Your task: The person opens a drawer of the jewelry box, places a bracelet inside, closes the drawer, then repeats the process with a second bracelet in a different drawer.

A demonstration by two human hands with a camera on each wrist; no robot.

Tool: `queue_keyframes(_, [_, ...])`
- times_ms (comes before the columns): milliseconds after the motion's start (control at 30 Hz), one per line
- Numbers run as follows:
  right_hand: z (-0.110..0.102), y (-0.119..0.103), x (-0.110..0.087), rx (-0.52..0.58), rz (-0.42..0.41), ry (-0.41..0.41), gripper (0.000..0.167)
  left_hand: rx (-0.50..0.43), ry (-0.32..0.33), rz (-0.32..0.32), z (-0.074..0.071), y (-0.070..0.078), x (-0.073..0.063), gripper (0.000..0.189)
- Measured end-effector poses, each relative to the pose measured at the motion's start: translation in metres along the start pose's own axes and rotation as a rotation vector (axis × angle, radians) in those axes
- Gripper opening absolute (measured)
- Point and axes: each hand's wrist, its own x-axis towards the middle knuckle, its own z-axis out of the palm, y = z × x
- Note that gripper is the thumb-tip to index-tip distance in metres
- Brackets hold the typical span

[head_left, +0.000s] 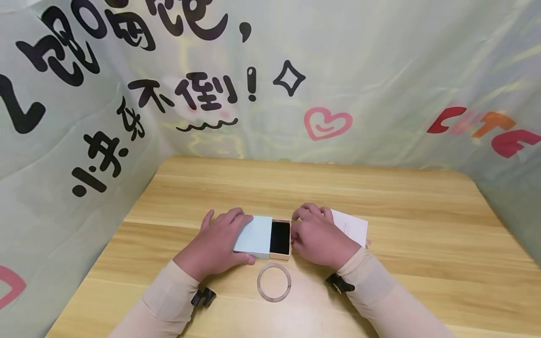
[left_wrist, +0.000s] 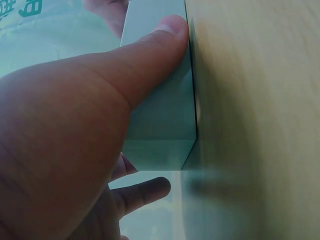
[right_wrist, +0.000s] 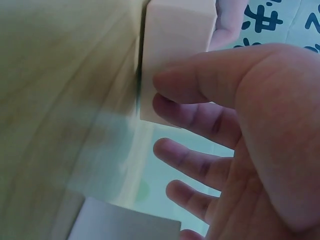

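Note:
A small light-blue box sleeve (head_left: 258, 234) lies flat on the table, with its inner drawer (head_left: 280, 238), lined in black, partly out to the right. My left hand (head_left: 217, 249) holds the sleeve from the left, thumb along the near side (left_wrist: 160, 100) and fingers over the far side. At the drawer's pale end (right_wrist: 175, 60), my right hand (head_left: 323, 239) brings thumb and forefinger together in a pinch; whatever lies between the tips is hidden. Its other fingers are spread loosely. Just in front of the box rests a translucent, pale purplish bangle (head_left: 259, 282).
A white card or flat packet (head_left: 351, 227) lies beyond the right hand, partly covered by it, with a small pink bit at its edge. The wooden table (head_left: 422, 211) meets a printed cloth backdrop (head_left: 380, 94) at the back and sides.

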Motion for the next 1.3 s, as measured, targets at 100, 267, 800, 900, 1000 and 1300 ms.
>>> queue_keyframes(100, [-0.001, 0.001, -0.002, -0.013, 0.012, -0.014, 0.030, -0.006, 0.007, 0.009, -0.001, 0.001, 0.000, 0.099])
queue_keyframes(267, [-0.004, 0.003, -0.003, -0.034, 0.014, -0.032, 0.031, -0.006, 0.020, 0.013, -0.001, 0.002, 0.000, 0.097])
queue_keyframes(800, [-0.012, 0.008, -0.006, -0.058, 0.022, -0.082, 0.034, 0.006, 0.022, 0.007, 0.002, 0.000, -0.001, 0.100])
queue_keyframes(900, [-0.013, 0.009, -0.006, -0.057, 0.027, -0.089, 0.035, 0.008, 0.020, 0.007, 0.003, -0.001, 0.000, 0.100])
queue_keyframes(1000, [-0.014, 0.010, -0.006, -0.058, 0.035, -0.103, 0.035, 0.007, 0.019, 0.010, 0.004, -0.001, 0.000, 0.100])
queue_keyframes(1300, [-0.021, 0.012, -0.008, -0.065, 0.027, -0.111, 0.034, -0.001, 0.018, 0.004, 0.002, -0.001, -0.001, 0.100])
